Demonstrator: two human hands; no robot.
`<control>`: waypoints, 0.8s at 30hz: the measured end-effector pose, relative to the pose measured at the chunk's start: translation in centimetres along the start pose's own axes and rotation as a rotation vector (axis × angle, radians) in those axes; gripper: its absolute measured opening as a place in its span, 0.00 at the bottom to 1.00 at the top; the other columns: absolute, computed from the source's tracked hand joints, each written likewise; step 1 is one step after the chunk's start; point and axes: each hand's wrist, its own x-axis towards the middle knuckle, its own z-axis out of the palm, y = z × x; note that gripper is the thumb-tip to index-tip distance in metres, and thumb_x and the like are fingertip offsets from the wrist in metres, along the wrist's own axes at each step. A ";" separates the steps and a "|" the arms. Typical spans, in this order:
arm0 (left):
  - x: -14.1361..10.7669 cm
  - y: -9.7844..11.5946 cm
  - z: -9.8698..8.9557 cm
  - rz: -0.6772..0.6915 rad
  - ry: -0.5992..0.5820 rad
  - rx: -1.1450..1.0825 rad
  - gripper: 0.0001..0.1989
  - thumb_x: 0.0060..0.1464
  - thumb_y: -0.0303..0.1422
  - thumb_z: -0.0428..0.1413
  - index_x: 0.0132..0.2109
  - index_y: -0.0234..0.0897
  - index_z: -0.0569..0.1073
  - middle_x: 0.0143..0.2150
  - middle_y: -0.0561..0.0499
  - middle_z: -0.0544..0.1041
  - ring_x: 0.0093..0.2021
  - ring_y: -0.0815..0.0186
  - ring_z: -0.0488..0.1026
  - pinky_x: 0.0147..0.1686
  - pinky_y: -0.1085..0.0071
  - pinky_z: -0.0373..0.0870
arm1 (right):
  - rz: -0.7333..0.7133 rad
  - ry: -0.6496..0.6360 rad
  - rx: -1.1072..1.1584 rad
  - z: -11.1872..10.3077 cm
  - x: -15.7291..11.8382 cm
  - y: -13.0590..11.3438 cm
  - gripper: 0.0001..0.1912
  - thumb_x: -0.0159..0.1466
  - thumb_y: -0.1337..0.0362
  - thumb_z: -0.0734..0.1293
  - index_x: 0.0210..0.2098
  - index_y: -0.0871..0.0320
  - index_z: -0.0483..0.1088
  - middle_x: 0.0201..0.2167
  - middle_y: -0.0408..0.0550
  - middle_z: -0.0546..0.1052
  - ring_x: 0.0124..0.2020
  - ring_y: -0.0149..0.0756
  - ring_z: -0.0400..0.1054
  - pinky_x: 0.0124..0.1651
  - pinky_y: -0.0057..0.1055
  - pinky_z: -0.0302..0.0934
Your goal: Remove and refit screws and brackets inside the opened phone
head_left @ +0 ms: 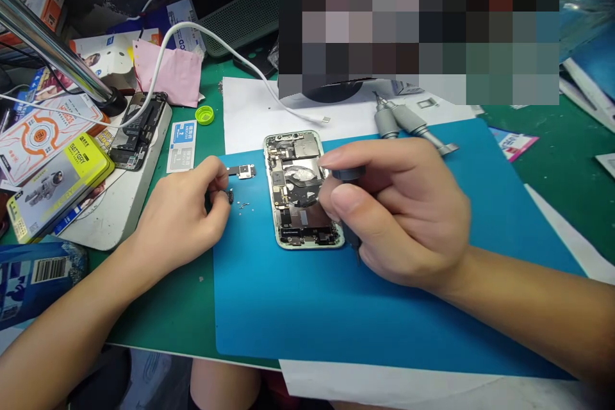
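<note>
An opened phone [303, 205] lies on the blue mat with its inner boards and battery area bare. Over its right edge, my right hand [398, 211] is closed around a dark grey screwdriver [350, 174], whose tip points down toward the mat. To the left of the phone, my left hand [187, 205] is closed in a pinch on a small black phone part [230, 196]. A metal bracket with a flex strip [246, 171] lies just beyond those fingers. Several tiny screws [244, 205] are scattered on the mat between that hand and the phone.
Grey-handled screwdrivers [401, 116] lie behind the phone on the blue mat [384, 327] and white paper. A white cable [211, 32] arches across the left side. Boxes [62, 186], another opened phone [139, 131] and a green cap [204, 115] crowd the left.
</note>
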 end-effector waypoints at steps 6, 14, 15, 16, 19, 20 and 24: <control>0.1 0.0 0.1 -0.012 -0.019 0.077 0.02 0.58 0.30 0.51 0.38 0.41 0.68 0.30 0.55 0.76 0.24 0.66 0.68 0.26 0.71 0.56 | -0.004 -0.008 0.005 0.0 0.1 -0.2 0.15 0.69 0.68 0.64 0.54 0.49 0.70 0.39 0.45 0.77 0.23 0.28 0.64 0.23 0.33 0.63; 0.2 0.1 0.3 -0.025 -0.021 0.093 0.04 0.60 0.35 0.52 0.38 0.41 0.68 0.29 0.56 0.75 0.26 0.66 0.70 0.26 0.70 0.57 | -0.006 -0.022 0.030 0.0 0.0 -0.1 0.16 0.70 0.69 0.64 0.55 0.49 0.69 0.35 0.43 0.74 0.23 0.26 0.63 0.22 0.31 0.60; 0.2 0.1 0.4 -0.029 -0.021 0.091 0.04 0.60 0.35 0.53 0.38 0.41 0.68 0.29 0.56 0.75 0.27 0.66 0.70 0.27 0.70 0.58 | -0.002 -0.022 0.031 0.0 0.0 -0.1 0.16 0.70 0.69 0.64 0.55 0.49 0.69 0.35 0.43 0.74 0.23 0.26 0.63 0.22 0.31 0.60; 0.2 0.0 0.4 -0.031 -0.020 0.090 0.05 0.60 0.36 0.53 0.38 0.41 0.68 0.29 0.56 0.75 0.27 0.66 0.71 0.27 0.71 0.58 | 0.001 -0.022 0.033 0.0 0.0 -0.1 0.16 0.70 0.69 0.64 0.55 0.48 0.69 0.35 0.43 0.74 0.23 0.26 0.63 0.22 0.31 0.60; 0.2 0.0 0.6 -0.025 -0.016 0.090 0.04 0.60 0.35 0.53 0.39 0.41 0.68 0.29 0.56 0.74 0.28 0.65 0.71 0.27 0.71 0.58 | -0.003 -0.024 0.029 0.0 0.1 -0.2 0.15 0.70 0.68 0.64 0.55 0.49 0.69 0.35 0.44 0.74 0.23 0.27 0.63 0.22 0.31 0.61; 0.2 -0.1 0.6 -0.023 -0.014 0.091 0.04 0.60 0.35 0.53 0.39 0.41 0.69 0.29 0.56 0.74 0.28 0.65 0.71 0.27 0.71 0.58 | -0.005 -0.025 0.025 0.0 0.1 -0.2 0.15 0.70 0.68 0.64 0.55 0.49 0.69 0.35 0.44 0.74 0.23 0.27 0.63 0.22 0.32 0.61; 0.2 -0.1 0.6 -0.026 -0.015 0.097 0.03 0.60 0.35 0.52 0.39 0.41 0.68 0.28 0.56 0.73 0.28 0.65 0.70 0.27 0.70 0.57 | 0.005 -0.024 0.025 -0.1 0.0 -0.1 0.15 0.70 0.68 0.64 0.55 0.49 0.69 0.35 0.44 0.74 0.23 0.28 0.64 0.22 0.32 0.61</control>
